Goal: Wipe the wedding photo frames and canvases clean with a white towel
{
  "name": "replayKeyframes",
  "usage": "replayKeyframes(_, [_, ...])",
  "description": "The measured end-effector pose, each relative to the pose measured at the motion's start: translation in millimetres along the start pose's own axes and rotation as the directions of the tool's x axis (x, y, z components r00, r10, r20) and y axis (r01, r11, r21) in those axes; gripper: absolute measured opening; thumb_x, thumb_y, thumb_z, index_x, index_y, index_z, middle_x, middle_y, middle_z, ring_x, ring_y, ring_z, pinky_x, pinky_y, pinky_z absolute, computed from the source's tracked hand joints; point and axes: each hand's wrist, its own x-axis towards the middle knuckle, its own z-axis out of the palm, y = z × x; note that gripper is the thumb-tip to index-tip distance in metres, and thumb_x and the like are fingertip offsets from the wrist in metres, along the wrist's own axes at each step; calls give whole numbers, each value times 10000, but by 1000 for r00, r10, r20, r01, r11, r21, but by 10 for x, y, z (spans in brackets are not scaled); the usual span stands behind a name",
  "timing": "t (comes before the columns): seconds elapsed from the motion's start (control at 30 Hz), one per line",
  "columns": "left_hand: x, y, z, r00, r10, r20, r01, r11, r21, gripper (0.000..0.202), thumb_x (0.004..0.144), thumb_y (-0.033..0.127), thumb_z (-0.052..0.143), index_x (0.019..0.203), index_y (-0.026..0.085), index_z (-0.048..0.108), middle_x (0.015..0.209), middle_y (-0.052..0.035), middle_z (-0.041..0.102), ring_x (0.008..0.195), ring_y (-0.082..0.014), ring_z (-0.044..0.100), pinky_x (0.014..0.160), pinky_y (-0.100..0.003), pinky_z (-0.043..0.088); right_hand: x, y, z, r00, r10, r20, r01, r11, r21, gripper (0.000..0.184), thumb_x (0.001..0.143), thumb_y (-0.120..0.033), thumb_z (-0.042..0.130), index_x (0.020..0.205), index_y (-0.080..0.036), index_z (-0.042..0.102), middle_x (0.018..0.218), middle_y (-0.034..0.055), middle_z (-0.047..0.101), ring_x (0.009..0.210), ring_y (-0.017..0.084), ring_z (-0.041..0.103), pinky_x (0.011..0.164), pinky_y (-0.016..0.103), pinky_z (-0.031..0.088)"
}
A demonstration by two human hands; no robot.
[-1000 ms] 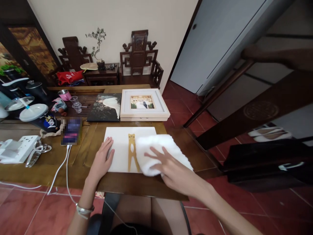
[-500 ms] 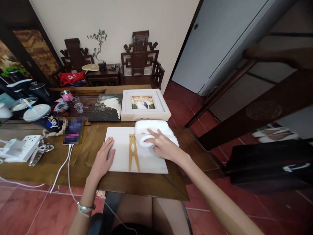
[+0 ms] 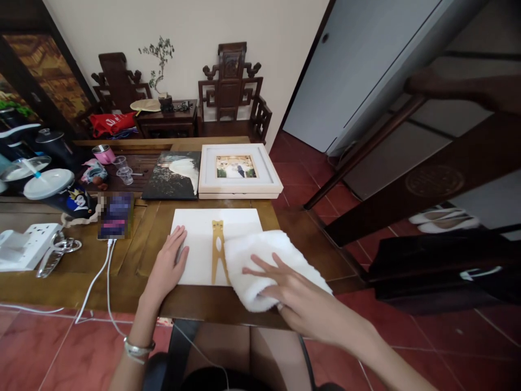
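Note:
A white rectangular board (image 3: 199, 244) lies flat on the wooden table (image 3: 134, 282) before me, with a gold prop-stand strip (image 3: 217, 251) down its middle. My left hand (image 3: 167, 264) rests flat on the board's left edge, fingers stretched out. A folded white towel (image 3: 264, 258) covers the board's right side, and my right hand (image 3: 285, 288) presses flat on the towel's near end, fingers spread, close to the table's front edge.
Behind the board lie a white photo frame (image 3: 239, 172) and a dark canvas print (image 3: 173, 176). To the left are a phone (image 3: 115, 215) on a white cable (image 3: 97, 277), a power strip (image 3: 26, 247), cups and pots. Carved wooden chairs stand by the far wall.
My right hand has drawn the towel back from the board's far right corner to its near right edge. My left hand has stayed on the left edge.

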Motion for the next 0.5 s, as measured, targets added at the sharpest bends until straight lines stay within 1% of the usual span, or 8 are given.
replayKeyframes(0.07, [-2, -1, -3, 1000, 5, -3, -5, 1000, -2, 434, 937, 313, 427, 1338, 165, 500, 1456, -118, 441, 1386, -242, 348, 1161, -477, 255, 118, 112, -28, 998, 19, -55, -18, 1000, 12, 598, 541, 58, 361, 981, -182, 688, 1426, 50, 477, 1412, 252, 226, 1153, 561, 172])
replayKeyframes(0.23, [-5, -16, -2, 1000, 8, 4, -8, 1000, -3, 431, 937, 307, 424, 1338, 167, 500, 1459, -118, 436, 1388, -238, 345, 1160, -481, 252, 602, 489, -119, 981, 90, -175, -97, 995, -37, 568, 620, 38, 386, 1075, -136, 678, 1362, 152, 531, 1389, 289, 273, 1129, 592, 192])
replayKeyframes(0.33, [-6, -22, 0, 1000, 5, 1, -5, 1000, 4, 433, 937, 309, 426, 1334, 153, 501, 1453, -127, 442, 1386, -231, 350, 1160, -469, 254, 793, 621, -140, 968, 96, -234, -115, 991, -72, 588, 638, 47, 376, 1128, -121, 655, 1312, 167, 574, 1382, 292, 285, 1116, 607, 200])
replayKeyframes(0.4, [-7, -23, -1, 1000, -1, 0, 1, 1000, 4, 438, 936, 311, 429, 1333, 142, 501, 1450, -132, 445, 1386, -226, 349, 1162, -456, 254, 792, 608, -138, 966, 93, -239, -112, 992, -64, 585, 641, 49, 376, 1127, -119, 654, 1324, 169, 563, 1386, 294, 274, 1114, 612, 197])
replayKeyframes(0.5, [-7, -21, -1, 1000, 0, 1, 0, 1000, 0, 440, 936, 309, 426, 1335, 137, 498, 1453, -134, 441, 1390, -224, 341, 1164, -452, 250, 599, 436, -115, 978, 95, -186, -100, 995, -21, 558, 641, 41, 387, 1088, -137, 670, 1388, 148, 506, 1400, 292, 245, 1127, 599, 183])
